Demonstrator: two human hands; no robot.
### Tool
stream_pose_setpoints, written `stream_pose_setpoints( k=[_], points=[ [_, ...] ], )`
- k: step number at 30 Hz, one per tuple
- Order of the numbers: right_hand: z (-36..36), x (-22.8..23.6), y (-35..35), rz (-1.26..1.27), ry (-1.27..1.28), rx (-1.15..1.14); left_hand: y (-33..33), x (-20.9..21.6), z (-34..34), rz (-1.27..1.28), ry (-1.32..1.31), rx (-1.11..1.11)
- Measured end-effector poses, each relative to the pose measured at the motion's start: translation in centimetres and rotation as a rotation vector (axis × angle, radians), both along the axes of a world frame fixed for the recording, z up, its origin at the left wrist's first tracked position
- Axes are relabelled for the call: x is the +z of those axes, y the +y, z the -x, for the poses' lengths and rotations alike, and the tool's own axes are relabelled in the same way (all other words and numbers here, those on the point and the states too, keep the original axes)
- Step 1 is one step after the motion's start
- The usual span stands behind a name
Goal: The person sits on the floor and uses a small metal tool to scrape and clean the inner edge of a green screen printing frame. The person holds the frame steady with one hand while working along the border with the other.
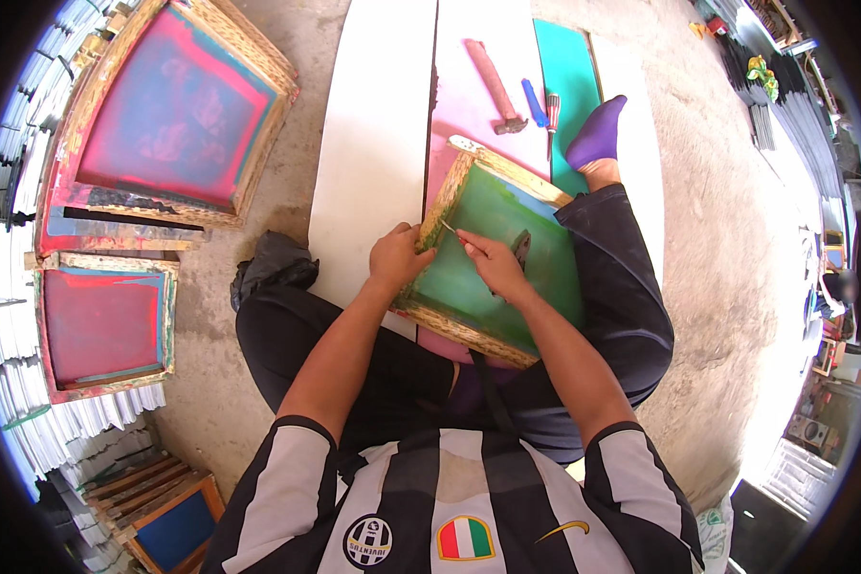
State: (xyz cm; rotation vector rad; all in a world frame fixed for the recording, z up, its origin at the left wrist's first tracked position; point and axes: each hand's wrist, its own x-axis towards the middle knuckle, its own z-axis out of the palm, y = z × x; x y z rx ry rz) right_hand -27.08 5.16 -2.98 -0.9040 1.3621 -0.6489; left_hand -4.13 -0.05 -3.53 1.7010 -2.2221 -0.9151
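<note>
A wooden screen-printing frame point(471, 334) with green mesh point(488, 203) lies tilted across my lap and the boards. My left hand point(398, 256) is closed over its left rail, fingers bent around the wood. My right hand point(493, 263) grips what looks like a small screwdriver point(450, 229) with a reddish handle, mostly hidden in my fingers. Its thin tip meets the inner side of the left rail, just beyond my left hand. Beside my right hand, dark pliers point(521, 247) rest on the mesh, partly covered by that hand.
Ahead lie a hammer point(496, 86), a blue-handled tool point(534, 103) and a striped-handle screwdriver point(553, 113) on coloured boards point(368, 124). Two large printing frames point(258, 172) point(107, 392) lean at left. A black bag point(275, 268) sits near my left knee. My purple-socked foot point(598, 134) rests at right.
</note>
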Motion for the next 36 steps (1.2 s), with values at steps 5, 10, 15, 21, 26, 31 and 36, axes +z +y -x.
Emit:
stream_pose_setpoints(
  k=[5, 10, 15, 21, 26, 31, 36],
  points=[
    [-1.2, 3.7, -0.3, -0.26, -0.07, -0.077, 0.6, -0.2, -0.2, 0.01, -0.036, 0.044],
    [-1.4, 4.4, 0.9, -0.129, 0.117, -0.035, 0.7, -0.2, 0.2, 0.006, -0.054, 0.048],
    [-1.2, 5.5, 1.5, -0.005, 0.329, 0.034, 0.7, 0.0, -0.3, -0.017, 0.016, 0.067],
    [-2.2, 5.8, 1.1, 0.117, 0.41, 0.031, 0.8, 0.0, -1.7, -0.112, -0.028, 0.009],
    [-3.4, 4.5, 0.9, 0.387, 0.521, 0.102, 2.5, -0.4, -0.2, -0.05, -0.101, 0.053],
    [-4.5, 7.9, 0.8, 0.255, 0.623, 0.091, 5.1, -0.1, 0.9, -0.042, -0.04, 0.086],
    [-2.7, 7.8, 0.9, 0.248, 0.785, 0.11, 7.3, 0.2, 2.1, -0.128, -0.06, 0.062]
  ],
)
